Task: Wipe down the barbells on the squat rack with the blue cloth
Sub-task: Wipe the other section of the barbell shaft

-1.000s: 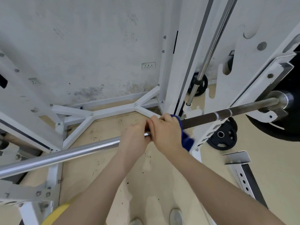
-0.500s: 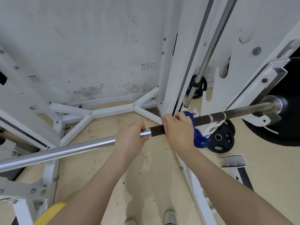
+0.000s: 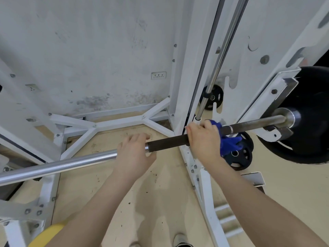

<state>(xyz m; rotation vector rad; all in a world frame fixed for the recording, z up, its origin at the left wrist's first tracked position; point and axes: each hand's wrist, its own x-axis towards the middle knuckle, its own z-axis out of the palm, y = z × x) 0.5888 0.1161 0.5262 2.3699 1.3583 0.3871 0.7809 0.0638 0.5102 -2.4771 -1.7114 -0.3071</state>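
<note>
Head view, from largest to smallest: the white squat rack (image 3: 191, 56) fills the upper and right of the frame, and the barbell (image 3: 169, 139) runs across it from lower left up to the loaded black plate (image 3: 313, 114) at the right edge. The right hand (image 3: 204, 139) has its grip wrapped round the dark knurled stretch at centre right, with the blue cloth (image 3: 228, 141) bunched under the palm and hanging loose below. The left hand (image 3: 135, 152) sits at the join of chrome and knurl, fingers spread and relaxed, holding nothing firmly.

Risks, as I judge them: the dangling tail of cloth could snag on the rack upright or the hook near it, and with so little cloth actually round the bar, a stroke may pass over grime. With the left grip loose, the bar might roll under a firm wipe.

Hidden: the bar's left end is cut off by the frame, the right sleeve lies behind the plate, and how much cloth sits inside the right palm cannot be made out.
</note>
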